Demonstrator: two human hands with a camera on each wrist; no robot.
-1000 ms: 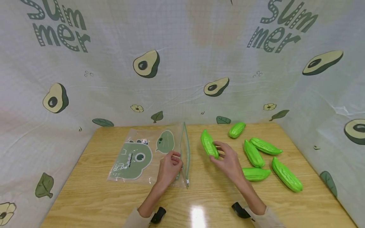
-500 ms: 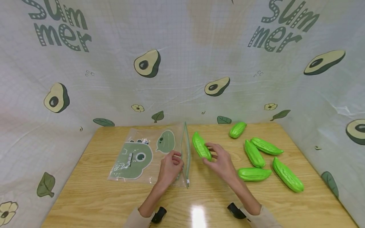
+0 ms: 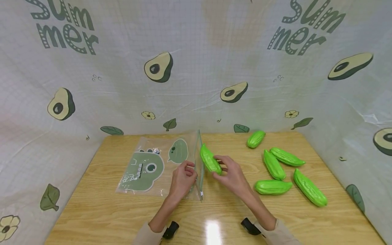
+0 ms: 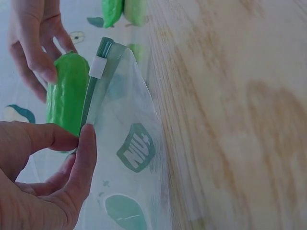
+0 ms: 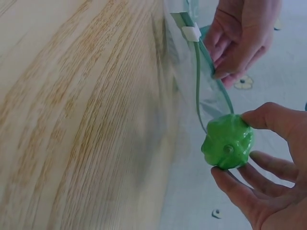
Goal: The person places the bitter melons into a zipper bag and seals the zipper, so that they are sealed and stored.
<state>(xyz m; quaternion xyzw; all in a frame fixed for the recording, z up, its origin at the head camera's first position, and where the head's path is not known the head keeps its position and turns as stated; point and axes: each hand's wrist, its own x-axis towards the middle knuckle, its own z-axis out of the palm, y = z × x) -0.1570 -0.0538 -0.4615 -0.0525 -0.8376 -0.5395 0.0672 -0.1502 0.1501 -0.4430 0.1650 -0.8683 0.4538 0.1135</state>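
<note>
Pinching the edge of the clear zip bag between thumb and fingertips, the left hand sits at the bag's mouth, while the right hand grips a green gourd with thumb and fingers curved around it, the gourd's tip at that mouth; whether inside, I cannot tell. Five more gourds lie on the wooden table, right of the bag

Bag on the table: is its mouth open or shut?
Open: the right wrist view shows the green edges of the bag apart beyond the white slider, and the left hand pinches one edge.
</note>
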